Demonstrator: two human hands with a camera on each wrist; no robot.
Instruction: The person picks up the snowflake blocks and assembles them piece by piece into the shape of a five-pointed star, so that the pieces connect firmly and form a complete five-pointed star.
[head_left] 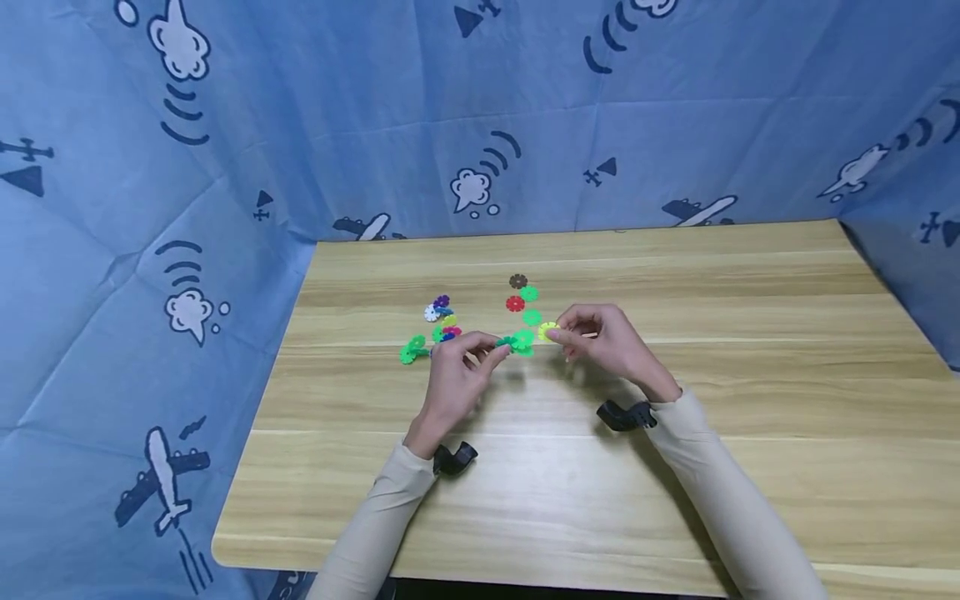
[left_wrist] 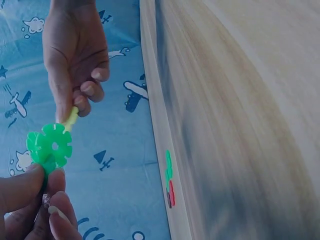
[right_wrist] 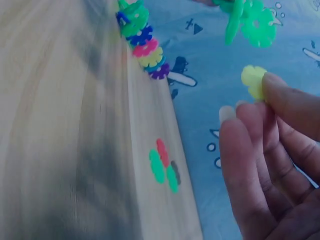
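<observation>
Between thumb and fingers, my left hand (head_left: 459, 375) pinches a joined cluster of green notched plastic discs (left_wrist: 54, 145), held up above the table. My right hand (head_left: 609, 340) pinches one yellow notched disc (right_wrist: 254, 81) by its edge, close to the right side of the green cluster. In the head view the yellow disc and the green cluster look nearly touching; the right wrist view shows a gap between them. Parts of the green cluster are hidden behind the left fingertips.
Loose discs lie beyond the hands: brown (head_left: 518, 282), red (head_left: 515, 303) and two green (head_left: 532, 317). Left of them sits a joined multicoloured chain of discs (head_left: 448, 321), partly behind the left hand. A blue patterned cloth (head_left: 480, 117) hangs along the wooden table's (head_left: 750, 333) back edge.
</observation>
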